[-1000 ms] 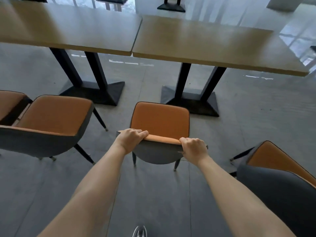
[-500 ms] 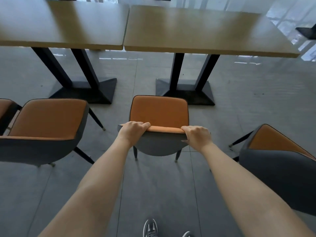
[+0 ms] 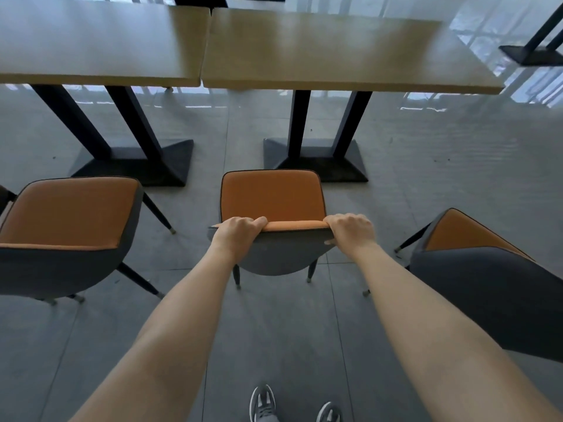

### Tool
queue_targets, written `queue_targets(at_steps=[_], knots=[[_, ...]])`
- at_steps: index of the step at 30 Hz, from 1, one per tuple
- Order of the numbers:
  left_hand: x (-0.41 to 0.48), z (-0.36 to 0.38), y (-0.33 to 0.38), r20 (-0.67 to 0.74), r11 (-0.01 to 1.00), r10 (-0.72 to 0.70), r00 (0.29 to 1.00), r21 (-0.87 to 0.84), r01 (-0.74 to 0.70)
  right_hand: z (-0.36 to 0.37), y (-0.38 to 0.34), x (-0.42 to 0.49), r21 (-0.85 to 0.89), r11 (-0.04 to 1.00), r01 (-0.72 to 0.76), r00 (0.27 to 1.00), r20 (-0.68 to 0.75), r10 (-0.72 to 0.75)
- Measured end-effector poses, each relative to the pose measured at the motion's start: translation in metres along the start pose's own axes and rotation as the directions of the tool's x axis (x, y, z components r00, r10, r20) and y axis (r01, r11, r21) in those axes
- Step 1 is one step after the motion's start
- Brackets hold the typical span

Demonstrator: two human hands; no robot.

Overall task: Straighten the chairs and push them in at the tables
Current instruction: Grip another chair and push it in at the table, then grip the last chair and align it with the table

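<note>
An orange-seated chair with a grey back, the middle chair (image 3: 271, 197), stands on the floor facing the right wooden table (image 3: 344, 50). My left hand (image 3: 237, 231) grips the left end of its backrest top and my right hand (image 3: 350, 228) grips the right end. The seat's front edge sits just short of the table's black base (image 3: 316, 161). A second chair (image 3: 70, 214) stands to the left, facing the left table (image 3: 100, 41). A third chair (image 3: 475, 269) stands to the right, turned at an angle away from the table.
The left table's black pedestal base (image 3: 137, 162) stands on the grey tiled floor (image 3: 441, 178). Another table base (image 3: 533, 54) shows at the far right. My two shoes (image 3: 263, 403) are at the bottom edge, behind the middle chair.
The middle chair has straightened and slid forward toward the right table's base, with both hands holding its backrest. My feet have stepped forward into view.
</note>
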State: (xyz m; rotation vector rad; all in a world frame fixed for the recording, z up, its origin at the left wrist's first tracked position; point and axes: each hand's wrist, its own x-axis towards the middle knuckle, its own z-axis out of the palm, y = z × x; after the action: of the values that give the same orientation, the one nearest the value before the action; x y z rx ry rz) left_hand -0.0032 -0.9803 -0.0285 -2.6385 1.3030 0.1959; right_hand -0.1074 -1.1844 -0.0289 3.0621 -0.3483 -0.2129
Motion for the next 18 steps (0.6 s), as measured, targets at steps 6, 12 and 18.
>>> queue_targets(at_steps=[6,12,18], knots=[[0.0,-0.009,0.002,0.075,0.995,-0.073,0.994,-0.058,0.077,-0.012,-0.004,-0.003,0.034,0.998,-0.044,0.993,0.107,0.041],[0.005,-0.03,0.009,0.218,1.0,0.013,0.976,-0.028,-0.007,-0.02,0.007,-0.011,0.21,0.975,-0.073,0.969,0.246,0.02],[0.01,-0.072,0.027,0.05,0.999,0.024,0.998,-0.031,-0.023,-0.051,0.025,-0.039,0.254,0.953,-0.166,0.981,0.144,0.133]])
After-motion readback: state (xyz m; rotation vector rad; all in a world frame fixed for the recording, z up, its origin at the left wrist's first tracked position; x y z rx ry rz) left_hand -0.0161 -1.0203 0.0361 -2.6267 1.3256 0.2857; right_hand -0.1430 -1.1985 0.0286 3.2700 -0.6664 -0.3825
